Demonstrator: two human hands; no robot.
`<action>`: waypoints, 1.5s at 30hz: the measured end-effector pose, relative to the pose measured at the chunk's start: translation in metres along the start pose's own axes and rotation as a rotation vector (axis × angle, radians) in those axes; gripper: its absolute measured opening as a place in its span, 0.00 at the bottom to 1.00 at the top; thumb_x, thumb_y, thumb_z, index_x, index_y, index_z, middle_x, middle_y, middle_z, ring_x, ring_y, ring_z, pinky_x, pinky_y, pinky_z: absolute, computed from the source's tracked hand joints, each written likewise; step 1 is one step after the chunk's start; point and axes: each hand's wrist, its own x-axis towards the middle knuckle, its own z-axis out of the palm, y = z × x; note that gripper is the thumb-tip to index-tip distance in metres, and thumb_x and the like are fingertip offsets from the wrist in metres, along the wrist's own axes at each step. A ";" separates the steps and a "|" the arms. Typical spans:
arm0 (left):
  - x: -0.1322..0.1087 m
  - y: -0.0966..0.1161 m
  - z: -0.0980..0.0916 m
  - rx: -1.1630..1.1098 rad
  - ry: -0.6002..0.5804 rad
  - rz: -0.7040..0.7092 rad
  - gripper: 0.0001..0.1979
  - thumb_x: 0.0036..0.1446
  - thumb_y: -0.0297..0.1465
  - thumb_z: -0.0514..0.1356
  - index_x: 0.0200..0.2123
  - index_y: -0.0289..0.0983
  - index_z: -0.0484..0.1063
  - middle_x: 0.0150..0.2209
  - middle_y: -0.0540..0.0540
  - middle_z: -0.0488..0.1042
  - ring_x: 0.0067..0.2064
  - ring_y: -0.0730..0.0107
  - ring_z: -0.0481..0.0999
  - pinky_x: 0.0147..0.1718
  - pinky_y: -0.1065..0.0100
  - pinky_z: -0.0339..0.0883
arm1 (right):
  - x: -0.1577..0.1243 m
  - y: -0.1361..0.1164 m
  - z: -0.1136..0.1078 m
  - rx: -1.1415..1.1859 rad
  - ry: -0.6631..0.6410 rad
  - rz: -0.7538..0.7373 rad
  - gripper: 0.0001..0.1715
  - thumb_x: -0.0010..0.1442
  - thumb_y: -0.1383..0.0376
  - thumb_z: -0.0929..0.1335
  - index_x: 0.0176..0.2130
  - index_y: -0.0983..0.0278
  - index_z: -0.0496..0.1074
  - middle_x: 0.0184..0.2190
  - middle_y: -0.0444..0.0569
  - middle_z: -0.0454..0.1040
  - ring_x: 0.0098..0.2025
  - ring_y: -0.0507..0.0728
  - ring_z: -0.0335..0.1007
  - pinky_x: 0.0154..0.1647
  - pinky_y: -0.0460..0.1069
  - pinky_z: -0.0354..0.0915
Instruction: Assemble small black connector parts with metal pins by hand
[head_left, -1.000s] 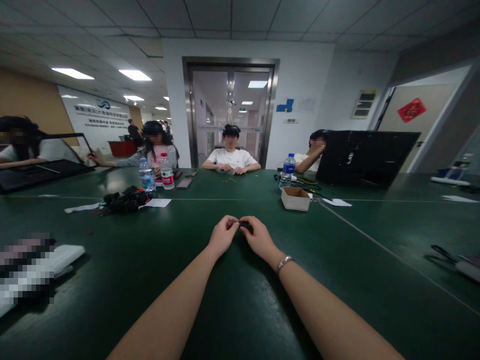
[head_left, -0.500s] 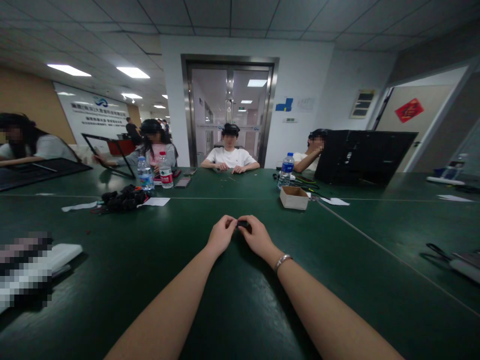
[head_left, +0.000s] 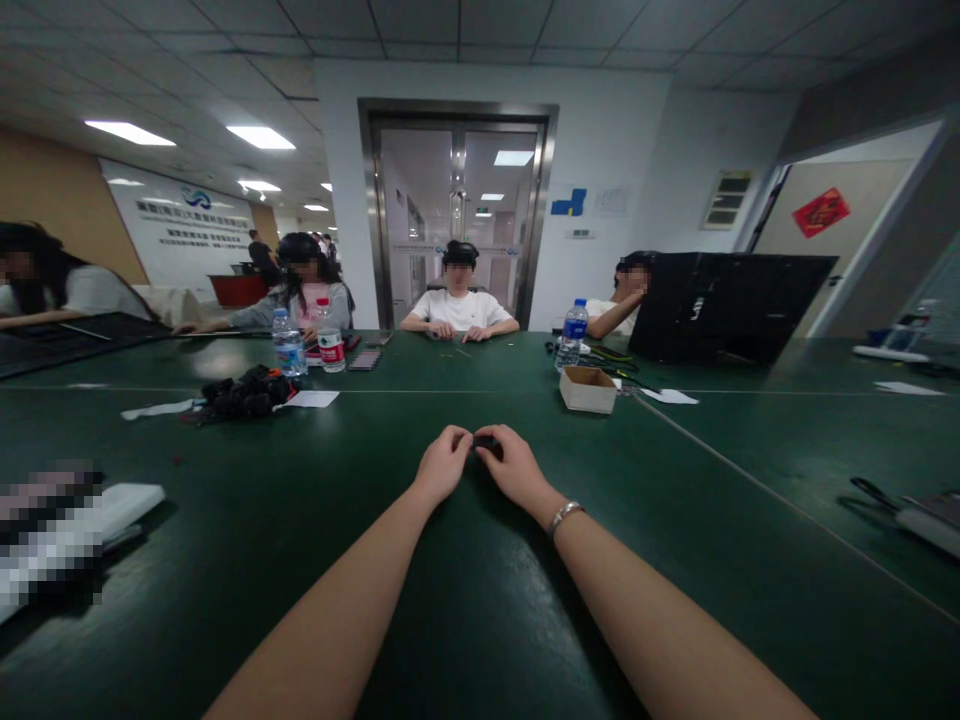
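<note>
Over the green table point(head_left: 480, 600), my two hands meet in front of me at the fingertips. A small black object point(head_left: 484, 441) lies between them; its kind is too small to make out. My right hand point(head_left: 517, 468) pinches this object between thumb and fingers, and a silver bracelet circles that wrist. My left hand point(head_left: 442, 465) is closed in a pinch at the object's left end, where the fingers hide most of it. Past my right hand stands an open cardboard box point(head_left: 587, 392).
Black gear point(head_left: 247, 393) lies in a heap at left, with water bottles point(head_left: 289, 345) behind it. Another bottle point(head_left: 574, 335) and cables stand near the box. A large black screen point(head_left: 727, 308) rises at right. Several people sit across the table, one facing me point(head_left: 459, 305).
Both hands stay together on the small black object, almost unmoved. At the left, a person's dark frame has gone from upright to lying low on the table. The view has shifted slightly.
</note>
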 end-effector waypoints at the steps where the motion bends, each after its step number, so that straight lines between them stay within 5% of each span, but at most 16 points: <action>1: 0.000 0.000 0.000 -0.017 0.000 0.024 0.10 0.59 0.38 0.54 0.39 0.39 0.69 0.36 0.47 0.75 0.38 0.69 0.73 0.39 0.67 0.66 | 0.000 0.000 0.000 0.000 0.002 -0.002 0.10 0.55 0.72 0.66 0.40 0.63 0.71 0.37 0.49 0.72 0.41 0.54 0.67 0.45 0.52 0.64; 5: -0.001 0.003 0.000 -0.116 0.003 0.081 0.11 0.55 0.31 0.58 0.43 0.38 0.68 0.40 0.45 0.74 0.41 0.69 0.73 0.43 0.67 0.66 | 0.000 0.002 0.000 0.002 0.014 0.007 0.11 0.55 0.72 0.67 0.40 0.64 0.71 0.38 0.49 0.72 0.42 0.55 0.67 0.46 0.52 0.64; 8: 0.000 0.004 -0.001 -0.116 -0.010 0.005 0.14 0.56 0.35 0.57 0.45 0.38 0.67 0.41 0.44 0.74 0.39 0.69 0.74 0.36 0.69 0.66 | 0.000 0.000 -0.001 0.001 0.006 0.017 0.11 0.56 0.72 0.66 0.40 0.64 0.71 0.38 0.49 0.71 0.41 0.55 0.67 0.45 0.52 0.64; 17: 0.012 0.010 -0.009 0.154 -0.153 -0.125 0.24 0.58 0.49 0.47 0.26 0.36 0.69 0.24 0.47 0.71 0.27 0.70 0.70 0.25 0.71 0.60 | 0.001 0.002 0.001 0.002 -0.015 0.025 0.11 0.56 0.72 0.66 0.40 0.64 0.71 0.37 0.49 0.71 0.40 0.55 0.66 0.44 0.52 0.64; 23: 0.001 0.017 -0.013 -0.029 -0.139 -0.014 0.12 0.54 0.40 0.57 0.36 0.36 0.70 0.33 0.47 0.73 0.34 0.70 0.72 0.30 0.72 0.62 | 0.000 0.004 0.000 0.003 0.004 0.033 0.11 0.55 0.72 0.66 0.40 0.63 0.71 0.37 0.48 0.71 0.40 0.54 0.67 0.44 0.52 0.64; 27: -0.001 0.018 -0.012 -0.169 -0.145 -0.049 0.14 0.52 0.36 0.60 0.41 0.36 0.68 0.40 0.44 0.73 0.38 0.70 0.72 0.27 0.74 0.63 | 0.000 0.000 -0.001 -0.001 0.007 0.029 0.10 0.56 0.72 0.66 0.40 0.63 0.71 0.37 0.49 0.71 0.41 0.54 0.67 0.45 0.51 0.64; 34: 0.003 0.015 -0.010 -0.103 -0.137 -0.102 0.15 0.59 0.40 0.52 0.32 0.35 0.70 0.28 0.47 0.72 0.28 0.73 0.71 0.25 0.73 0.61 | 0.000 0.000 -0.002 -0.011 -0.004 0.051 0.12 0.55 0.74 0.66 0.40 0.63 0.71 0.38 0.48 0.71 0.41 0.54 0.67 0.45 0.51 0.64; 38: -0.001 0.019 -0.014 -0.171 -0.169 -0.052 0.08 0.54 0.33 0.57 0.36 0.35 0.70 0.33 0.46 0.73 0.33 0.73 0.71 0.26 0.74 0.62 | 0.000 0.001 -0.003 -0.007 -0.002 0.053 0.11 0.55 0.72 0.67 0.40 0.63 0.71 0.37 0.48 0.71 0.41 0.54 0.67 0.45 0.51 0.64; 45: -0.003 0.021 -0.016 -0.236 -0.179 0.000 0.14 0.46 0.27 0.63 0.39 0.35 0.69 0.39 0.43 0.73 0.37 0.70 0.73 0.32 0.70 0.66 | 0.000 0.001 -0.002 0.006 0.003 0.040 0.11 0.55 0.72 0.67 0.40 0.63 0.72 0.37 0.48 0.71 0.40 0.54 0.66 0.44 0.51 0.64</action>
